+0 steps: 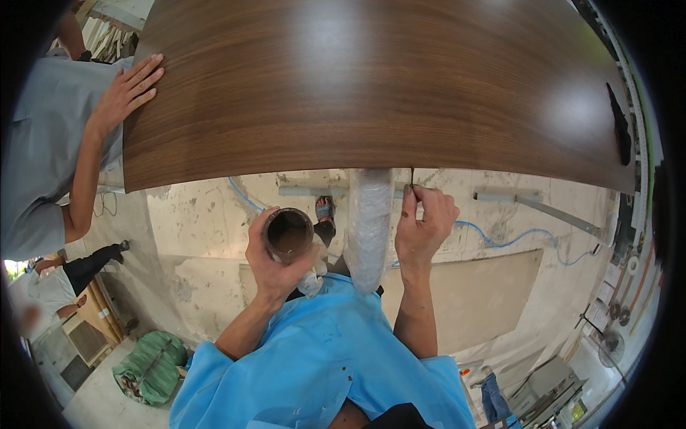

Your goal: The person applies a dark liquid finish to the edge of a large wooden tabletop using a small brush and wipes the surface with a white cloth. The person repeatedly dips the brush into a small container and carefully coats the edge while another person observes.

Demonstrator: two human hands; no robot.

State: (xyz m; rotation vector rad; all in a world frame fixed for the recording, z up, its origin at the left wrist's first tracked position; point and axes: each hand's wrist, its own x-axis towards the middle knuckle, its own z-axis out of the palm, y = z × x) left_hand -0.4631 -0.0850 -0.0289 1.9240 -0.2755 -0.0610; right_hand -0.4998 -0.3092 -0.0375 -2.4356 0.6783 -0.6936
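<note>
My left hand (275, 268) is wrapped round a round cup (289, 234) with brown liquid in it, held below the near edge of a wood-grain panel (357, 86). A crumpled whitish cloth or plastic (312, 281) hangs by that hand; whether I hold it too, I cannot tell. Between the fingertips of my right hand (423, 225) is a thin dark stick-like tool (412, 176), pinched upright. Its tip meets the panel's near edge; its kind is too small to make out. Between my hands, a plastic-wrapped roll (369, 229) runs from under the panel toward my body.
At the left, a co-worker in grey rests a hand (132, 93) on the panel. A dark flat piece (619, 123) lies on its right end. On the floor are a blue hose (493, 239), metal legs (557, 214) and a green bundle (151, 367). Another person stands farther left.
</note>
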